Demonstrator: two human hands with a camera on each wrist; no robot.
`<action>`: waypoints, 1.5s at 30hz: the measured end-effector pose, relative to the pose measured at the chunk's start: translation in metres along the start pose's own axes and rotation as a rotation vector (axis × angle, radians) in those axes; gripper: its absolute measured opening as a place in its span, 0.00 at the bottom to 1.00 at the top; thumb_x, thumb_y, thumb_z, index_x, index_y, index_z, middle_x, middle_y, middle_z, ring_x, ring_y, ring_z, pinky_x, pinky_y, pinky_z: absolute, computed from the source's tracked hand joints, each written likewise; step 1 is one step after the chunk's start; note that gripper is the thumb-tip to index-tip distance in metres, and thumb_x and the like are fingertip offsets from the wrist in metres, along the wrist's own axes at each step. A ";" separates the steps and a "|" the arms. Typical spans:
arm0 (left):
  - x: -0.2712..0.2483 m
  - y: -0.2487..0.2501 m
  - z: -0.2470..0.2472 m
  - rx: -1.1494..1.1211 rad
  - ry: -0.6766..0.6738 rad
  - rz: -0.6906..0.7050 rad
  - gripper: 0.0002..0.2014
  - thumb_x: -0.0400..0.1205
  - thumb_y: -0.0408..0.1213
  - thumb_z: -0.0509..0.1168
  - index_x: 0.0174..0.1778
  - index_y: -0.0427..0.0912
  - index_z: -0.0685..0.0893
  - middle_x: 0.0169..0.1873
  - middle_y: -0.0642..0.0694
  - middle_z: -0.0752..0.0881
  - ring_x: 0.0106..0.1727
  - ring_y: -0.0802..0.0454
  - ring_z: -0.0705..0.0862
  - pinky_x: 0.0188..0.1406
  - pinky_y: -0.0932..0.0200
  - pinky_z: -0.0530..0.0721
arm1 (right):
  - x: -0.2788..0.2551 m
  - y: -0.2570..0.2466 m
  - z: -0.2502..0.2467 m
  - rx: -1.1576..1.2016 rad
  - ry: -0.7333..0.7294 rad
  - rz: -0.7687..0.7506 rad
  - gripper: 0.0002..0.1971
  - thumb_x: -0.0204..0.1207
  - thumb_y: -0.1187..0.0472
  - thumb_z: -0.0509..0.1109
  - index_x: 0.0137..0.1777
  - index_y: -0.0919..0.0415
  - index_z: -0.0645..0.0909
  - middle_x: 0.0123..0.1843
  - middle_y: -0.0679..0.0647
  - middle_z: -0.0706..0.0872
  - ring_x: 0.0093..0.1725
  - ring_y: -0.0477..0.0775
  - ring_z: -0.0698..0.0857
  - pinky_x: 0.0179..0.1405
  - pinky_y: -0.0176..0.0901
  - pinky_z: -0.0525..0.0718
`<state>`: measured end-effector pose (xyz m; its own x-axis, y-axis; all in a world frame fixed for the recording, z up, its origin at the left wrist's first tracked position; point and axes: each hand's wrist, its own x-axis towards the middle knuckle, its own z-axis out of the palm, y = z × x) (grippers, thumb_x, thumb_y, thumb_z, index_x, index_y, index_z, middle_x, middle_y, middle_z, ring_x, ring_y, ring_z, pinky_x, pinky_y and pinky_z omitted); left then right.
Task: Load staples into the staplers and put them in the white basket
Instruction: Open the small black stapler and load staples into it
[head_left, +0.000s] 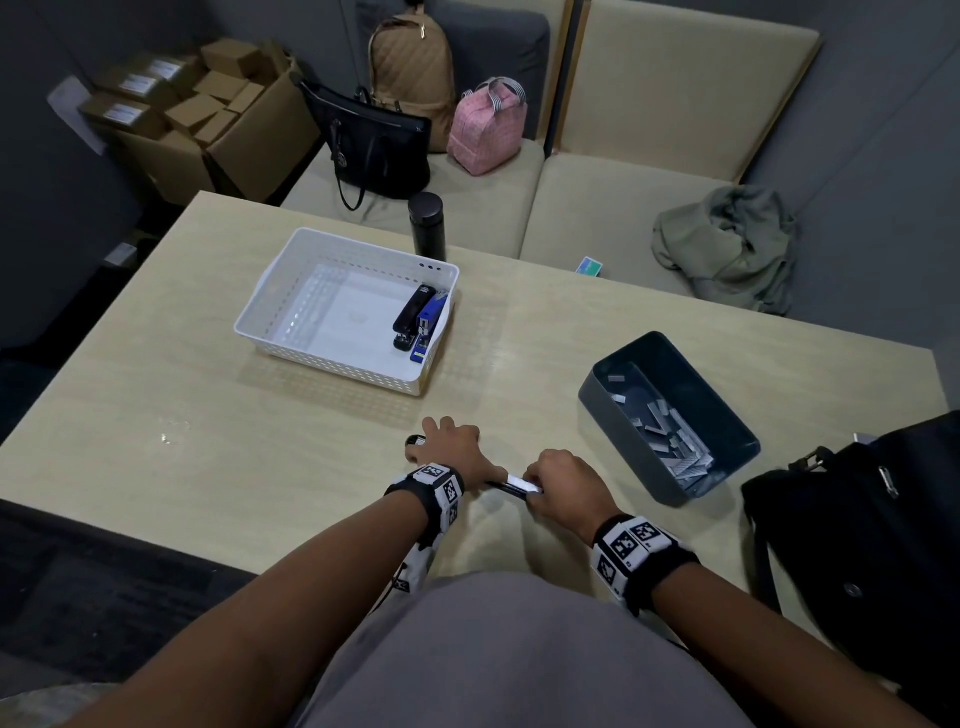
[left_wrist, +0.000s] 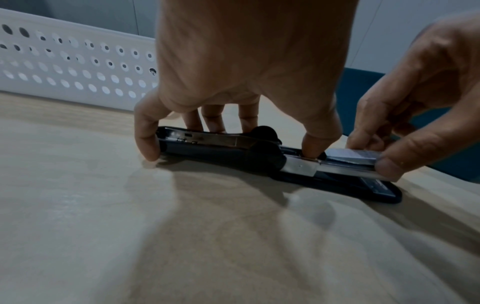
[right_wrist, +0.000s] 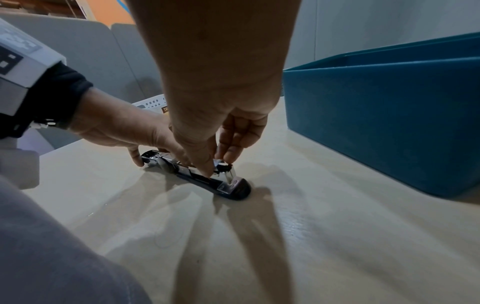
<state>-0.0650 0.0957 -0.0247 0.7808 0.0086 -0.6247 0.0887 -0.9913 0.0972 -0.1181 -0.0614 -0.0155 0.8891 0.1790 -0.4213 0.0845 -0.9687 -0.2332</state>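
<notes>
Staplers come first: from the head view, one long black stapler (head_left: 498, 486) lies opened out flat on the pale wooden table (head_left: 208, 415), close to the person's body. The left hand (head_left: 447, 447) sits on top of it, fingers curled down over it and holding it still. The right hand (head_left: 563, 483) pinches a shiny silver strip of staples (head_left: 522, 484) at the stapler's other end. Farther back stands the white plastic basket with little holes (head_left: 270, 306). Inside it, against its right wall, lie a second black stapler (head_left: 413, 314) and a blue stapler (head_left: 428, 327), side by side. To the right sits a dark blue-grey bin (head_left: 608, 395) with loose staple strips in it. A black bottle (head_left: 427, 226) stands behind the basket.

From the left wrist view, the left hand (left_wrist: 246, 72) arches over the black stapler (left_wrist: 223, 150). Its thumb presses down into the open metal track, and the little finger touches the far end. The right hand (left_wrist: 420, 107) grips the staple strip (left_wrist: 353, 154) between thumb and fingers, laying it on the track.

From the right wrist view, the right hand (right_wrist: 221, 127) points down at the stapler (right_wrist: 228, 188), fingertips pinched together at the track. The left hand (right_wrist: 124, 129) holds the other end. The blue bin (right_wrist: 389, 123) stands near.
</notes>
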 end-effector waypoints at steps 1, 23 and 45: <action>0.000 0.000 0.000 0.000 -0.002 0.000 0.32 0.59 0.65 0.69 0.56 0.53 0.79 0.60 0.46 0.74 0.68 0.42 0.67 0.59 0.35 0.75 | 0.000 -0.001 0.000 -0.012 0.004 -0.003 0.09 0.71 0.60 0.66 0.45 0.56 0.88 0.45 0.56 0.84 0.43 0.61 0.85 0.34 0.44 0.71; 0.000 0.001 -0.002 0.021 -0.012 -0.002 0.34 0.59 0.65 0.70 0.60 0.53 0.79 0.61 0.46 0.74 0.69 0.41 0.66 0.59 0.34 0.75 | -0.004 0.006 -0.007 0.299 -0.087 0.087 0.11 0.68 0.60 0.68 0.46 0.51 0.91 0.32 0.52 0.88 0.35 0.56 0.86 0.33 0.42 0.83; 0.003 -0.001 0.001 0.030 -0.004 0.006 0.34 0.60 0.65 0.69 0.59 0.53 0.79 0.60 0.46 0.74 0.68 0.41 0.67 0.59 0.34 0.75 | -0.002 0.004 -0.001 0.089 -0.057 0.075 0.08 0.70 0.59 0.70 0.47 0.58 0.87 0.47 0.56 0.85 0.43 0.59 0.86 0.36 0.44 0.79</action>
<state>-0.0637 0.0964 -0.0273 0.7790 0.0019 -0.6270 0.0650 -0.9948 0.0778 -0.1190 -0.0653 -0.0152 0.8643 0.1184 -0.4889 -0.0237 -0.9613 -0.2746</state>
